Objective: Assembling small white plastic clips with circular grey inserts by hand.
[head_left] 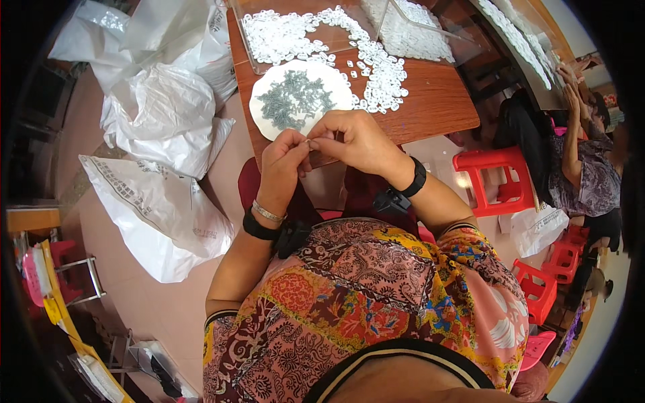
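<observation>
My left hand (281,166) and my right hand (359,140) meet at the table's near edge, fingertips pinched together. Between them a tiny pale bit shows, too small and covered to name. Just beyond my fingers lies a round white plate (263,123) with a heap of small grey screw-like pins (293,97) on it. Behind and to the right of the plate, many small white plastic pieces with holes (383,84) are spread over the brown wooden table (437,101). A dark band circles each wrist, and a bracelet sits on the left one.
Clear-walled trays (430,33) of white pieces stand at the table's back. Large white sacks (158,114) crowd the floor at left, another sack (161,221) nearer. A red stool (494,181) stands at right, more stools behind. Another person (584,161) sits at a far-right table.
</observation>
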Action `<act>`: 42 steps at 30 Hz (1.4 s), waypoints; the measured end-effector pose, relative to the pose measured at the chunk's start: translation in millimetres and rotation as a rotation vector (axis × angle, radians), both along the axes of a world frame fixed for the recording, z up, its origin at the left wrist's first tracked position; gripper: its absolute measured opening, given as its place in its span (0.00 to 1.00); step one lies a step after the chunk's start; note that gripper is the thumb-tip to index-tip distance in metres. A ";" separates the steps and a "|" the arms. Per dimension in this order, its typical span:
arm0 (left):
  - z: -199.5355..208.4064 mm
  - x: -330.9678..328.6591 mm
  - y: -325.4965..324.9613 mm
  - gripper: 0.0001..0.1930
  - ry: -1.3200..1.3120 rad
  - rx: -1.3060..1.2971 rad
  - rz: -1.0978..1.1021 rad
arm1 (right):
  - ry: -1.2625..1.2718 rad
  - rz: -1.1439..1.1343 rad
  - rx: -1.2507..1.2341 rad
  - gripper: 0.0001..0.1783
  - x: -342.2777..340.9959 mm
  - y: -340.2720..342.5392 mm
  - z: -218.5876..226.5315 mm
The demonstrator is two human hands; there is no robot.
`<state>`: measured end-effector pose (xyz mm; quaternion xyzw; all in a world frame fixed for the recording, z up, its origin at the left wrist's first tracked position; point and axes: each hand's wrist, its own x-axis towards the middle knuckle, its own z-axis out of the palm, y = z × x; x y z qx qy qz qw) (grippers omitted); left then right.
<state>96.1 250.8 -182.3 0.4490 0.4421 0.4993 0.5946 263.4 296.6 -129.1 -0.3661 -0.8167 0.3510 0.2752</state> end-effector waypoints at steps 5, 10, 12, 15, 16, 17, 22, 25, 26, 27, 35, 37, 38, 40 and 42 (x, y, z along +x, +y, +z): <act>-1.5 0.6 -1.0 0.06 -0.047 -0.013 0.037 | -0.114 -0.032 0.100 0.06 -5.9 -1.3 5.5; 0.8 -1.6 0.7 0.09 -0.010 -0.009 -0.066 | -0.109 -0.022 0.126 0.05 -4.6 3.1 1.1; 0.6 -3.1 0.2 0.09 0.005 0.011 -0.102 | -0.087 0.047 0.013 0.05 -2.9 6.8 4.5; -3.6 -5.8 2.1 0.09 -0.025 0.018 -0.137 | -0.065 0.145 -0.185 0.05 1.0 19.6 6.4; -4.6 -7.6 2.5 0.09 -0.025 0.017 -0.136 | -0.088 0.218 -0.272 0.05 2.6 26.7 6.3; -5.6 -9.9 3.0 0.09 -0.014 0.027 -0.148 | -0.089 0.219 -0.273 0.05 2.1 34.0 5.1; -4.4 -15.2 4.8 0.09 -0.028 -0.036 -0.064 | -0.284 0.157 0.231 0.06 -5.9 66.1 -0.6; -3.1 -17.6 6.5 0.09 -0.120 -0.062 0.096 | -0.427 0.169 0.395 0.06 -13.9 75.8 -7.5; -3.7 -20.0 6.9 0.09 -0.145 -0.057 0.126 | -0.495 0.208 0.457 0.06 -17.1 77.1 -8.3; -4.1 -21.6 7.0 0.09 -0.169 -0.052 0.155 | -0.495 0.209 0.456 0.06 -20.1 78.7 -11.9; -0.6 -21.6 6.7 0.09 -0.173 -0.045 0.168 | -0.647 0.281 0.675 0.04 -29.7 83.8 -31.3; -1.3 -21.3 7.2 0.09 -0.172 -0.043 0.163 | -0.608 0.238 0.652 0.04 -28.7 85.8 -33.7; -1.7 -21.1 7.4 0.09 -0.185 -0.048 0.165 | -0.570 0.198 0.630 0.05 -27.9 87.1 -33.7; -1.3 -20.7 7.2 0.09 -0.196 -0.053 0.166 | -0.495 0.155 0.566 0.05 -23.3 89.1 -27.6; -0.6 -20.4 6.4 0.09 -0.197 -0.050 0.158 | -0.403 0.099 0.514 0.06 -19.2 93.3 -27.4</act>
